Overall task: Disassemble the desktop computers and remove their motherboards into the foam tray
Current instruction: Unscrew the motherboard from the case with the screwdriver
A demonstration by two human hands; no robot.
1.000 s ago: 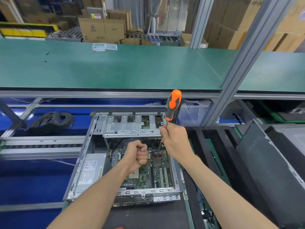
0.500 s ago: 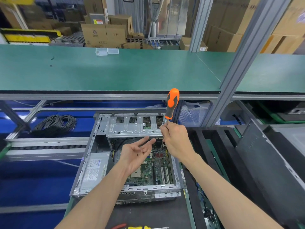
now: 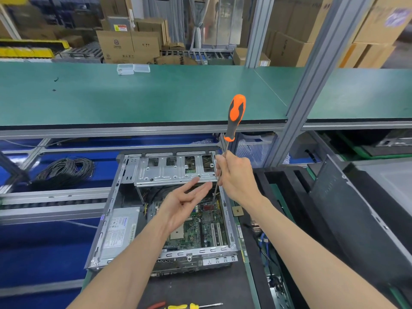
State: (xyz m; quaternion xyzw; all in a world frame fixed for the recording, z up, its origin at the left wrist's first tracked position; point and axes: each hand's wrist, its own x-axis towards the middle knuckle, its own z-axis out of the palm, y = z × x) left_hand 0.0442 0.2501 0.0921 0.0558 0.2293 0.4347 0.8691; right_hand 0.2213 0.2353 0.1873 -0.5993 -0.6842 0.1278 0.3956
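An open desktop case (image 3: 116, 221) lies flat in front of me with its green motherboard (image 3: 200, 233) exposed inside. My right hand (image 3: 236, 177) pinches the metal shaft of an orange-and-black screwdriver (image 3: 236, 114), which stands nearly upright with its tip down near the board's upper right corner. My left hand (image 3: 180, 206) hovers palm-up over the board, fingers stretched toward the shaft and holding nothing that I can see. A black foam tray (image 3: 278, 177) sits right of the case.
A power supply (image 3: 120, 233) fills the case's left side and a drive cage (image 3: 169, 170) spans its far end. A dark case panel (image 3: 347, 219) leans at the right. Coiled black cable (image 3: 64, 170) lies at the left. Hand tools (image 3: 189, 306) lie at the near edge.
My left hand went from a closed fist over the board to an open, palm-up hand with fingers stretched toward the shaft. The screwdriver rose slightly and stands more upright.
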